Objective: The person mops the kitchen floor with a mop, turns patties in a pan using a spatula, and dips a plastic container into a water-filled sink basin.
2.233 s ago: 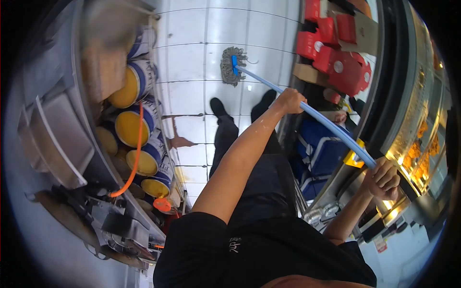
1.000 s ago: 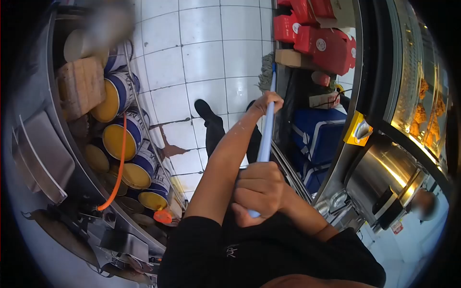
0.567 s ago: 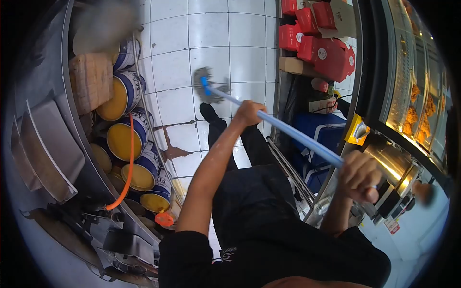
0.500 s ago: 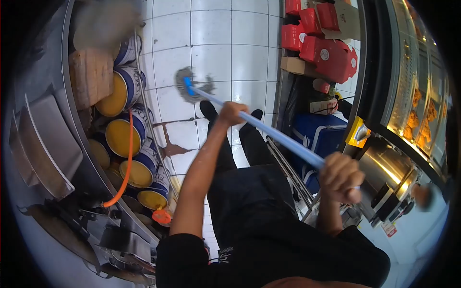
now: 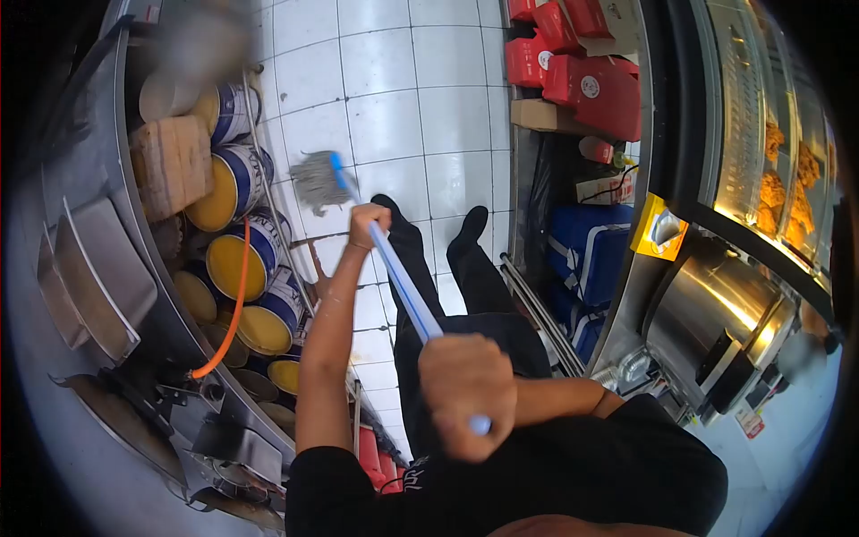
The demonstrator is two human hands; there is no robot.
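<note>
A string mop (image 5: 318,183) with grey strands and a blue clamp rests on the white tiled floor, its strands spread to the left of my feet. Its light-blue handle (image 5: 405,291) slants from the clamp up toward my chest. Lower down the handle, close to the mop head, my left hand (image 5: 369,224) is wrapped round it. My right hand (image 5: 467,394) grips the upper end in a fist in front of my body, slightly blurred, and the handle's tip pokes out below the fingers.
Several large tins (image 5: 237,264) line a low shelf on the left, with an orange hose (image 5: 240,304) hanging before them. Red boxes (image 5: 595,94), a blue cooler (image 5: 586,242) and a steel pot (image 5: 716,309) stand on the right. A lit food case (image 5: 778,161) is at far right.
The mop head has swept left across the floor. My right hand has come left and down, in front of my body, while my left hand has shifted left with the handle.
</note>
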